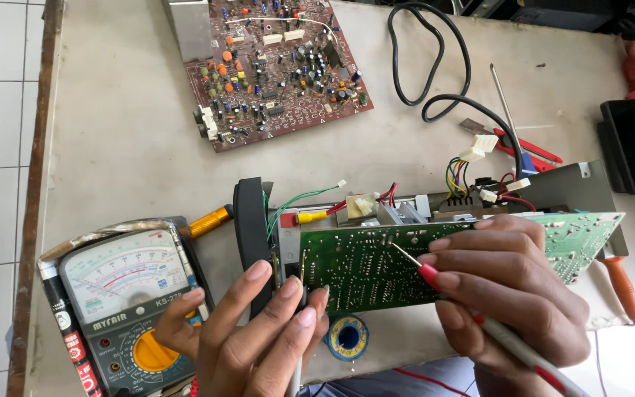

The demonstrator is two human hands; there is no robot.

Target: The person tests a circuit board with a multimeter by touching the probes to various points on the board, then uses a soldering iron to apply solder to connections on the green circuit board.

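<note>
A green circuit board (361,265) stands on edge in the middle of the table, solder side toward me, with coloured wires (464,176) rising behind it. My right hand (512,294) grips a red-tipped meter probe (428,273) like a pen, its metal tip touching the board. My left hand (259,331) holds the board's lower left corner with its fingertips, next to a black panel (251,228). An analog multimeter (123,301) with a yellow dial lies at the lower left, touching my left hand.
A brown circuit board (273,66) lies at the back. A black cable (435,73) loops at the back right, near screwdrivers (531,151). A solder spool (347,337) sits under the green board. An orange-handled tool (621,287) lies at the right; the table's left edge (34,184) borders tiled floor.
</note>
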